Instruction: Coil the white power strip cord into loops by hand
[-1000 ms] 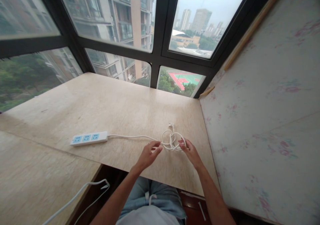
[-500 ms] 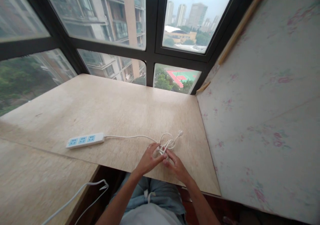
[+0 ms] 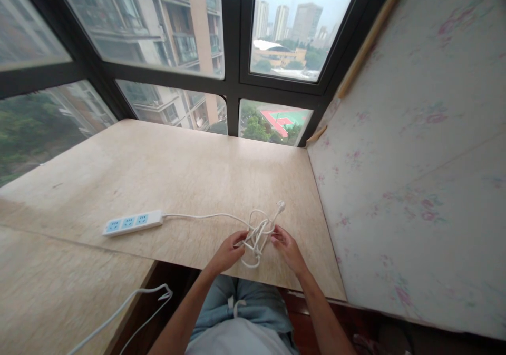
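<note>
A white power cord (image 3: pixel 259 234) lies in a loose tangle of loops on the beige windowsill, between my two hands. My left hand (image 3: pixel 230 250) pinches a loop at the tangle's left side. At its right side my right hand (image 3: pixel 288 249) has fingertips closed on a strand. The plug (image 3: pixel 281 205) rests just beyond the right hand, at the far end of the tangle. Leftward, the cord runs to a white power strip (image 3: pixel 133 222) with three blue socket panels, lying flat.
A second white cable (image 3: pixel 134 292) hangs over the lower ledge at the front left. Dark-framed windows (image 3: pixel 233 86) border the sill (image 3: pixel 177 165) at the back. A wall with flowered paper (image 3: pixel 395 176) stands close on the right.
My hands have moved apart from over the tangle to its two sides. The loops are spread wider, with one now hanging toward the sill's front edge. The power strip stays in place.
</note>
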A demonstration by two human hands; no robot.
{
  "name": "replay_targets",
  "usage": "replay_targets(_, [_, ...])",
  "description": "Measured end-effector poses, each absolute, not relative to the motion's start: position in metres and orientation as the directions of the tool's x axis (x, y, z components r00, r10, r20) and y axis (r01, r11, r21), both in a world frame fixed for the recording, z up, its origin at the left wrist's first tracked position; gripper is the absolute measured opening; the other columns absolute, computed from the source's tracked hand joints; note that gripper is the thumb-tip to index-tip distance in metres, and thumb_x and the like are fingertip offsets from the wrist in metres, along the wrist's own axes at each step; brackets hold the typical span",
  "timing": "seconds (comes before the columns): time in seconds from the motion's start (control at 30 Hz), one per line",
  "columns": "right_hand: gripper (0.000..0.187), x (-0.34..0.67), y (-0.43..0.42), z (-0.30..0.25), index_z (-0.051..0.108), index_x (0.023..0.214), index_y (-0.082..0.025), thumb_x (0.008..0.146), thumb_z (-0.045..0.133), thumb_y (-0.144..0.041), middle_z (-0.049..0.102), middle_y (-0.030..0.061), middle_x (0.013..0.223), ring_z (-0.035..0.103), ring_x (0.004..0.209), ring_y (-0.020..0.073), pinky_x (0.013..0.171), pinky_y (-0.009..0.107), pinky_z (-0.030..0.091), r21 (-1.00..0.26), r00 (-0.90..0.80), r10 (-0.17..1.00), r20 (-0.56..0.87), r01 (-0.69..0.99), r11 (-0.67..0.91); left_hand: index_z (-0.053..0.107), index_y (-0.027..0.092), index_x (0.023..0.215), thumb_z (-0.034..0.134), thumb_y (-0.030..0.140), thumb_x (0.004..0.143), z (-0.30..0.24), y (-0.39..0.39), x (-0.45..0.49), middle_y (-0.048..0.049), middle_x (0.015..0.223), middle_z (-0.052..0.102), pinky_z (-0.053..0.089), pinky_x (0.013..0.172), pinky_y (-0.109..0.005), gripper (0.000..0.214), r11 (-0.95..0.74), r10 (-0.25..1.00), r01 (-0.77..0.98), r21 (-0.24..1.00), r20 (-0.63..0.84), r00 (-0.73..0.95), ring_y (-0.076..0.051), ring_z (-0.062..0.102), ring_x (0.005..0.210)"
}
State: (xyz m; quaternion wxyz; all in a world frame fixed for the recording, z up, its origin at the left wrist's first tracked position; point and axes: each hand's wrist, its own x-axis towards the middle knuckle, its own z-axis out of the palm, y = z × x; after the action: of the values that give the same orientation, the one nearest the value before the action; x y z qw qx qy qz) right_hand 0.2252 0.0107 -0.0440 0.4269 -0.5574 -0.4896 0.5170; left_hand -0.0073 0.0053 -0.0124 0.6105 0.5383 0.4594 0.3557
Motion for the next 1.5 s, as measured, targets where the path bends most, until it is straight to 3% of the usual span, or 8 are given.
replay_targets(0.13, [0.038, 0.216, 0.020, -0.042, 0.067, 0.104, -0.017, 0.074, 0.068, -0.040, 0.072, 0.0096, 0.101, 0.067, 0.093, 0.0252, 0.087, 0.040, 0.050, -0.990, -0.095, 0.987, -0.127, 0.072, -0.120, 0.067, 0.017, 0.108, 0.068, 0.024, 0.069, -0.018, 0.006, -0.008, -0.0125, 0.118, 0.066, 0.045, 0.100, -0.044, 0.039, 0.200, 0.935, -0.043, 0.979, -0.177, 0.307, -0.028, 0.060, 0.113])
replay_targets(0.3, [0.034, 0.219, 0.027, -0.033, 0.070, 0.098, -0.017, 0.070, 0.070, -0.037, 0.073, 0.0086, 0.091, 0.067, 0.085, 0.0245, 0.081, 0.039, 0.051, -0.987, -0.067, 0.988, -0.139, 0.086, -0.133, 0.069, 0.015, 0.098, 0.073, 0.023, 0.062, -0.019, 0.008, -0.009, -0.0124, 0.106, 0.071, 0.047, 0.096, -0.044, 0.037, 0.272, 0.947, -0.112, 0.956, -0.244, 0.211, -0.027, 0.065, 0.102])
replay_targets(0.43, [0.027, 0.222, 0.024, -0.012, 0.071, 0.092, -0.018, 0.073, 0.071, -0.037, 0.074, 0.0079, 0.089, 0.067, 0.082, 0.0234, 0.076, 0.036, 0.051, -0.987, -0.117, 0.985, -0.130, 0.108, -0.117, 0.069, 0.014, 0.092, 0.066, 0.019, 0.059, -0.010, 0.011, -0.014, -0.0120, 0.099, 0.071, 0.051, 0.087, -0.041, 0.033, 0.297, 0.954, -0.141, 0.944, -0.299, 0.008, -0.027, 0.065, 0.098])
replay_targets(0.6, [0.030, 0.204, 0.014, 0.004, 0.070, 0.098, -0.018, 0.075, 0.071, -0.037, 0.073, 0.0072, 0.090, 0.067, 0.082, 0.0220, 0.075, 0.034, 0.052, -0.993, -0.120, 0.987, -0.104, 0.073, -0.096, 0.066, 0.015, 0.098, 0.057, 0.022, 0.074, 0.037, 0.003, -0.011, -0.0084, 0.096, 0.069, 0.051, 0.080, -0.034, 0.026, 0.005, 0.952, 0.111, 0.994, 0.029, -0.304, -0.020, 0.064, 0.090])
replay_targets(0.73, [0.032, 0.181, 0.013, 0.006, 0.070, 0.101, -0.018, 0.076, 0.072, -0.037, 0.073, 0.0080, 0.093, 0.068, 0.085, 0.0218, 0.078, 0.034, 0.053, -0.996, -0.145, 0.986, -0.079, 0.039, -0.074, 0.067, 0.018, 0.094, 0.056, 0.022, 0.080, 0.068, -0.007, 0.000, -0.0049, 0.083, 0.066, 0.048, 0.072, -0.029, 0.018, -0.267, 0.946, 0.394, 0.880, 0.317, -0.068, -0.017, 0.060, 0.077])
replay_targets(0.87, [0.034, 0.166, 0.016, 0.007, 0.070, 0.102, -0.017, 0.076, 0.072, -0.039, 0.073, 0.0084, 0.094, 0.068, 0.086, 0.0221, 0.080, 0.035, 0.054, -0.998, -0.148, 0.987, -0.060, 0.007, -0.060, 0.069, 0.019, 0.094, 0.059, 0.024, 0.081, 0.057, -0.006, 0.003, -0.0047, 0.081, 0.067, 0.047, 0.067, -0.028, 0.017, -0.208, 0.974, 0.544, 0.813, 0.221, 0.043, -0.017, 0.059, 0.072])
replay_targets(1.1, [0.040, 0.166, 0.014, 0.007, 0.069, 0.110, -0.017, 0.076, 0.073, -0.039, 0.073, 0.0093, 0.100, 0.068, 0.088, 0.0219, 0.082, 0.036, 0.055, -0.998, -0.193, 0.980, -0.057, 0.052, -0.047, 0.074, 0.019, 0.086, 0.061, 0.035, 0.083, 0.026, 0.001, -0.001, -0.0039, 0.081, 0.074, 0.046, 0.062, -0.025, 0.021, -0.042, 0.999, 0.400, 0.915, 0.040, 0.012, -0.015, 0.063, 0.065])
replay_targets(1.5, [0.044, 0.168, 0.006, 0.024, 0.065, 0.120, -0.019, 0.078, 0.069, -0.034, 0.070, 0.0095, 0.114, 0.070, 0.092, 0.0229, 0.086, 0.039, 0.056, -0.986, -0.245, 0.969, -0.026, 0.167, 0.016, 0.073, 0.016, 0.076, 0.060, 0.035, 0.081, 0.022, 0.003, 0.008, -0.0036, 0.072, 0.071, 0.044, 0.060, -0.022, 0.023, 0.009, 0.999, 0.262, 0.965, 0.004, -0.048, -0.015, 0.061, 0.064])
